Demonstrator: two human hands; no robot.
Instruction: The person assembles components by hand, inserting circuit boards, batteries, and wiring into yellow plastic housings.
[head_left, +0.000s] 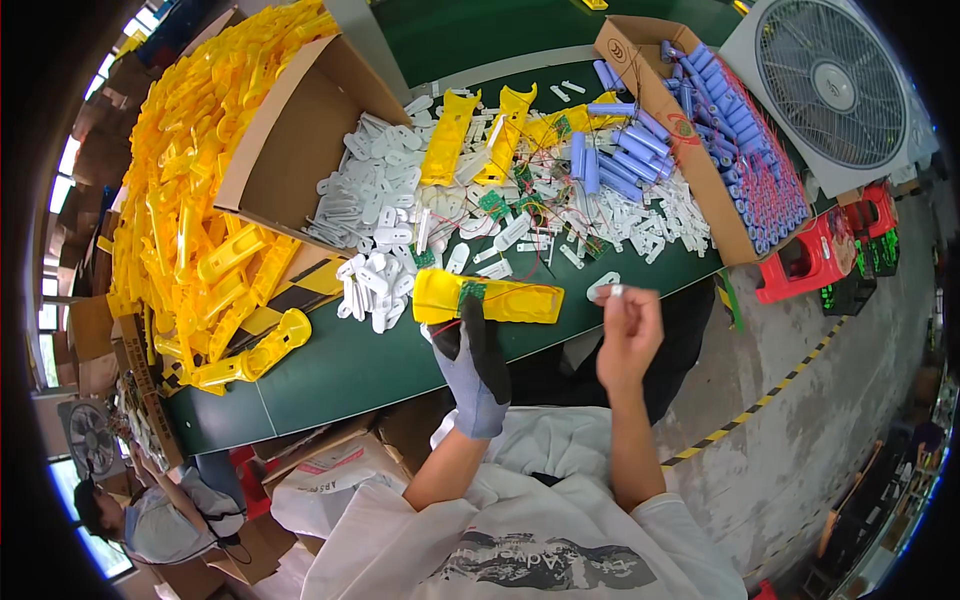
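Observation:
My left hand [474, 370], in a grey and black glove, grips a yellow plastic housing [530, 303] at the table's front edge. A small green circuit board [472, 291] lies at the housing, by my gloved fingertips, with a thin red wire near it. To the right, my bare right hand [630, 335] is raised with its fingers curled together, slightly blurred. Something small and white shows at its fingertips; I cannot tell whether it is a held piece or a covering on the finger. Just behind it lies a white oval plastic piece [600, 285].
A heap of yellow housings [190, 130] rises at left beside a cardboard box [290, 130] spilling white plastic pieces [385, 165]. Blue cylindrical cells [635, 155] and wired boards lie mid-table. At right stand a cardboard box [690, 150] of cells, a fan [830, 85] and red stools [810, 255].

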